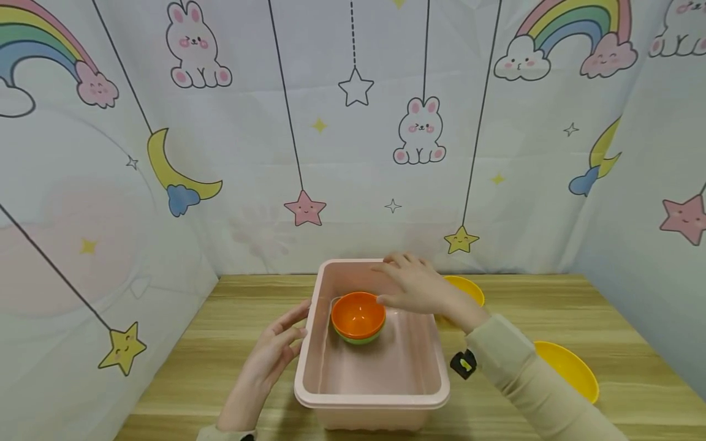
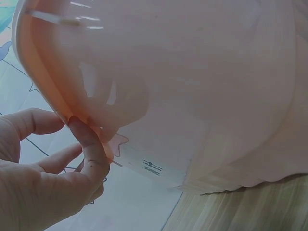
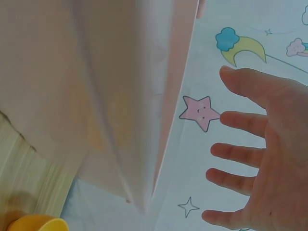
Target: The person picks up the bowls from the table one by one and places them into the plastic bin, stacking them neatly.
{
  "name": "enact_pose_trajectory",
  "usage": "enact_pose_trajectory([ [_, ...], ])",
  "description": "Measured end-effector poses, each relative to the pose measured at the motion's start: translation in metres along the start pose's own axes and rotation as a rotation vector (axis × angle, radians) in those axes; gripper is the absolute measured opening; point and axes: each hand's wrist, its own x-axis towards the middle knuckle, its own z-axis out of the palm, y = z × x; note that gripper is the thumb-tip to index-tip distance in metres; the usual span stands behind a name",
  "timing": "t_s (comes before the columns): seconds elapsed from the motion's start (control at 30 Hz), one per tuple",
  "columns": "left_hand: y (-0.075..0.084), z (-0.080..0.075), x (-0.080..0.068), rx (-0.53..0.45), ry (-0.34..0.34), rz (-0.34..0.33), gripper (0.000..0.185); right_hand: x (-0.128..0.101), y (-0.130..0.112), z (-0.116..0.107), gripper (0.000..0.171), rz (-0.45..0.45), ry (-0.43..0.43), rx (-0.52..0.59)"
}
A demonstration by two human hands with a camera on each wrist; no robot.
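Note:
A pale pink plastic bin [image 1: 408,361] stands on the table in the head view. Inside it, toward the back left, an orange bowl [image 1: 358,313] is nested in a green bowl [image 1: 358,340]. At the bin's left side, my left hand [image 1: 273,346] has thumb and fingertips on the rim; the left wrist view shows them pinching its lip. My right hand [image 1: 416,285] reaches over the bin's right rear rim, fingers spread and holding nothing. Beside the bin wall in the right wrist view, its fingers [image 3: 240,155] are extended and apart.
One yellow bowl [image 1: 466,288] is partly hidden behind my right forearm, right of the bin. Another yellow bowl [image 1: 570,367] stands farther right and nearer. The wood-patterned table [image 1: 237,318] ends at a printed cloth backdrop [image 1: 248,153], with side panels to left and right.

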Motion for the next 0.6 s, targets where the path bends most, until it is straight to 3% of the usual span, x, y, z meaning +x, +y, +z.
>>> enact_pose_trajectory([
  [0.6, 0.001, 0.002, -0.001, -0.005, 0.010, -0.004, 0.060, -0.007, 0.026, 0.012, 0.053, 0.053, 0.129, 0.019],
])
